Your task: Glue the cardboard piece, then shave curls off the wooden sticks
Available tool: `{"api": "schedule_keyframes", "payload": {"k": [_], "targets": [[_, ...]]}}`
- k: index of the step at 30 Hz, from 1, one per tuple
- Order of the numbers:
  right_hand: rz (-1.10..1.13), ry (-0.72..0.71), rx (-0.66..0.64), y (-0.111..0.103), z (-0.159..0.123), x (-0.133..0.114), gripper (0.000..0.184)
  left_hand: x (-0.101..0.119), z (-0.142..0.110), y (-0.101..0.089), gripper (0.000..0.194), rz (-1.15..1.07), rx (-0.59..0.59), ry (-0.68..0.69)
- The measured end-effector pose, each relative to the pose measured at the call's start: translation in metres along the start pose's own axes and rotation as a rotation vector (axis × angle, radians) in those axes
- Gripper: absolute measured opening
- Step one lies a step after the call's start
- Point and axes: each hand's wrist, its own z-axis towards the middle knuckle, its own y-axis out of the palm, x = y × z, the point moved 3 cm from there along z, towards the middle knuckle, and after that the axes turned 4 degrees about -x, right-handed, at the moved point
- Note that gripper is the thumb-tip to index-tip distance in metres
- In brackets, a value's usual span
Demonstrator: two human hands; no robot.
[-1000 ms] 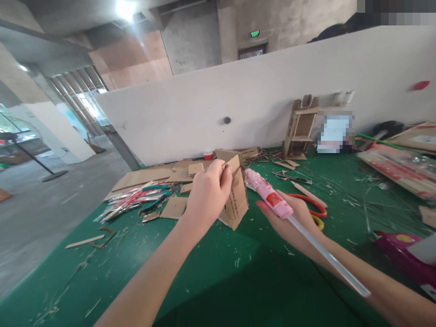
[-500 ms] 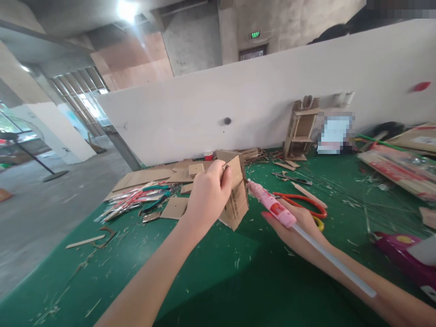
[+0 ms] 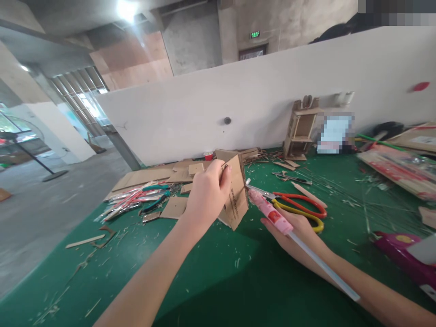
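Green tabletop (image 3: pixel 204 277); above it, centre of frame, a printed cardboard piece (image 3: pixel 240 193), pinched in the left hand (image 3: pixel 210 188). Right hand (image 3: pixel 294 232) wrapped round a pink hot-glue gun (image 3: pixel 271 212), tip near the cardboard's right edge (contact unclear). Best practice: steady cardboard, slow, even tip travel.

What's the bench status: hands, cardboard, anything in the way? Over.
Left hand gripping cardboard piece. Right hand holding pink glue gun, tip near cardboard's edge. Scissors close beside right hand, possibly in the way.
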Motion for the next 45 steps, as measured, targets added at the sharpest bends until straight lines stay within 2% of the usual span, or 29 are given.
{"api": "schedule_keyframes", "payload": {"k": [4, 8, 13, 16, 22, 27, 32, 38, 45], "targets": [[0.038, 0.051, -0.111, 0.002, -0.002, 0.002, 0.024, 0.000, -0.001, 0.000, 0.017, 0.002, 0.010, 0.000], [0.072, 0.065, -0.041, 0.002, -0.005, 0.005, 0.021, -0.001, -0.002, 0.001, 0.018, 0.007, 0.024, 0.003], [0.053, -0.044, -0.009, 0.002, -0.005, 0.003, 0.018, -0.002, -0.001, 0.001, 0.017, -0.003, 0.012, 0.005], [0.064, -0.029, 0.027, 0.004, -0.003, 0.005, 0.017, -0.002, -0.001, 0.001, 0.017, 0.003, 0.015, 0.000], [0.078, -0.003, -0.021, 0.009, -0.001, 0.016, 0.018, -0.004, -0.001, 0.002, 0.016, -0.008, 0.019, -0.004], [0.033, -0.005, -0.115, 0.009, -0.001, 0.022, 0.017, -0.004, -0.002, 0.003, 0.017, 0.009, 0.046, 0.002], [0.065, -0.017, -0.083, 0.002, -0.006, 0.015, 0.016, -0.004, -0.002, 0.003, 0.016, 0.009, 0.030, -0.001], [0.083, -0.037, -0.001, 0.005, -0.004, 0.012, 0.016, -0.005, -0.002, 0.003, 0.016, 0.013, 0.037, 0.004], [0.023, -0.057, -0.065, 0.009, 0.000, 0.018, 0.019, -0.004, -0.003, 0.005, 0.014, 0.019, 0.054, 0.018]]}}
